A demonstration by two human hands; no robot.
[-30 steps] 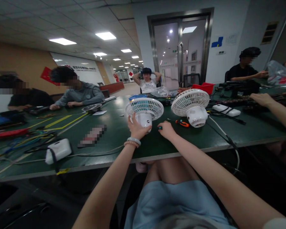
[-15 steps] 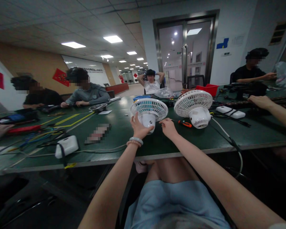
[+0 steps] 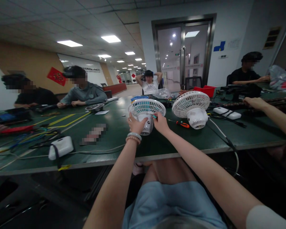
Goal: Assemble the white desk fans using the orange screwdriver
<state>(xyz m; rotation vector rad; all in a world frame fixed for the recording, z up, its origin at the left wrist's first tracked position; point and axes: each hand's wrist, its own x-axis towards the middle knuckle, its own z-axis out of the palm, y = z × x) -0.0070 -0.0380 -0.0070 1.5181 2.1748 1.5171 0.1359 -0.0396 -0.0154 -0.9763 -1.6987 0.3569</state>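
A white fan (image 3: 147, 128) lies face-down-tilted on the green table, its round guard towards the far side and its motor housing towards me. My left hand (image 3: 136, 124) is wrapped around the housing from the left, with the thumb across its back. At the housing's right side, just below the guard, my right hand (image 3: 161, 123) has its fingers pinched together. A small teal spot shows at those fingertips; I cannot make out what it is. To the right stands a second white fan (image 3: 197, 118), with an orange-and-black screwdriver (image 3: 182, 124) between the two fans.
A white power adapter (image 3: 61, 148) with a cable lies on the left, near coloured wires. Another white box (image 3: 227, 113) with a black cord sits at right. Behind the fans is a red bin (image 3: 205, 91). Several people sit around the table (image 3: 114, 135).
My right hand has moved up and left, from beside the housing to its upper side near the guard. My left hand has closed further around the housing. The view has shifted slightly.
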